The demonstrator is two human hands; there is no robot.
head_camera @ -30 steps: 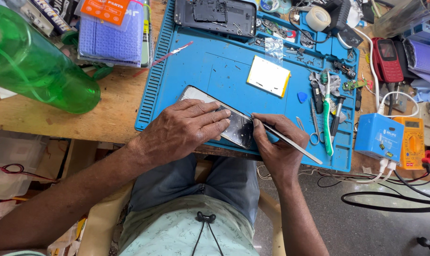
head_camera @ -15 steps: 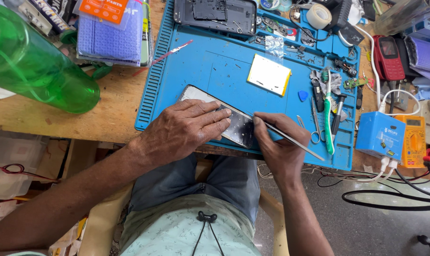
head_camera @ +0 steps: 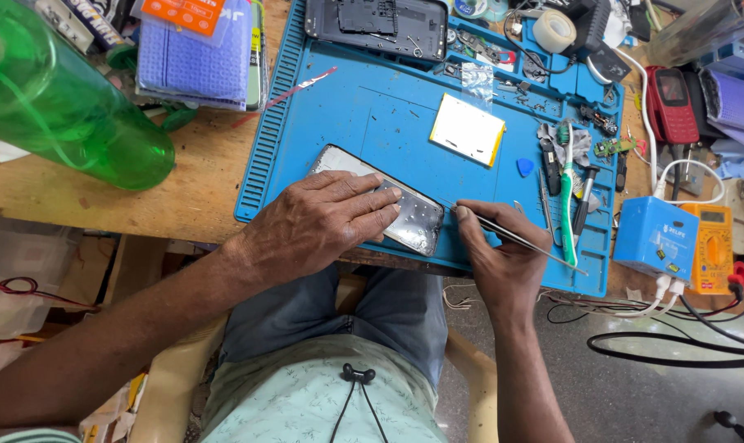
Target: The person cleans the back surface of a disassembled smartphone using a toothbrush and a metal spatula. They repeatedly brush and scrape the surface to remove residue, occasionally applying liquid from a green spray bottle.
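Observation:
A phone screen panel (head_camera: 413, 220) lies face down near the front edge of a blue repair mat (head_camera: 372, 107). My left hand (head_camera: 314, 226) presses flat on it, fingers spread over its middle. My right hand (head_camera: 495, 254) grips thin metal tweezers (head_camera: 527, 242) like a pen. Their tip points at the panel's right end, their tail slants out to the right. An opened black phone body (head_camera: 376, 20) rests at the mat's far edge, and a white and yellow battery (head_camera: 468, 129) lies mid-mat.
A big green bottle (head_camera: 56, 98) lies on the wooden bench at left, beside a purple packet (head_camera: 195, 53). Right of the mat: green toothbrush (head_camera: 567, 197), blue pick (head_camera: 525, 166), blue adapter box (head_camera: 655, 238), orange multimeter (head_camera: 712, 238), red phone (head_camera: 671, 102), tape roll (head_camera: 555, 30). Cables trail over the floor.
My right hand has shifted slightly right and lower, so the tweezers tip now sits at the panel's right end. My left hand stays pressed on the panel.

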